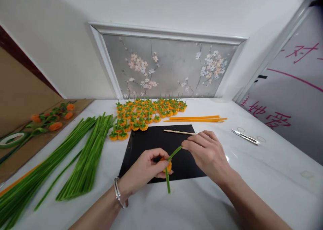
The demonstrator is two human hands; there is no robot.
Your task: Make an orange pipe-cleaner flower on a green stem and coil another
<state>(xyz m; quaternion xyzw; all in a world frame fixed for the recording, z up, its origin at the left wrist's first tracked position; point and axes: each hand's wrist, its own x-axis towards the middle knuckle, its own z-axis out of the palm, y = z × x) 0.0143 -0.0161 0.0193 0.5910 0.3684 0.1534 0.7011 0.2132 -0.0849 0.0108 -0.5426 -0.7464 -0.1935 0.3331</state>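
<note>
My left hand (pixel 148 166) pinches a small orange fuzzy flower (pixel 168 165) over a black mat (pixel 186 162); its fingers partly cover the flower. A green pipe cleaner (pixel 168 183) runs across the flower, one end hanging down toward me. The other end slants up to the right, where the fingertips of my right hand (pixel 208 152) close on it. Just beyond the right hand lies a thin wooden stick (pixel 178 132) on the mat. Several finished-looking orange flowers with green tops (pixel 136 113) stand in rows behind the mat.
Bundles of green pipe cleaners (pixel 85 159) lie on the left. Orange pipe cleaners (pixel 195 119) rest behind the mat. Thread snips (pixel 245 136) lie on the right. At far left are green tape (pixel 12 139) and orange flowers on a stem (pixel 55 126). A wall stands behind.
</note>
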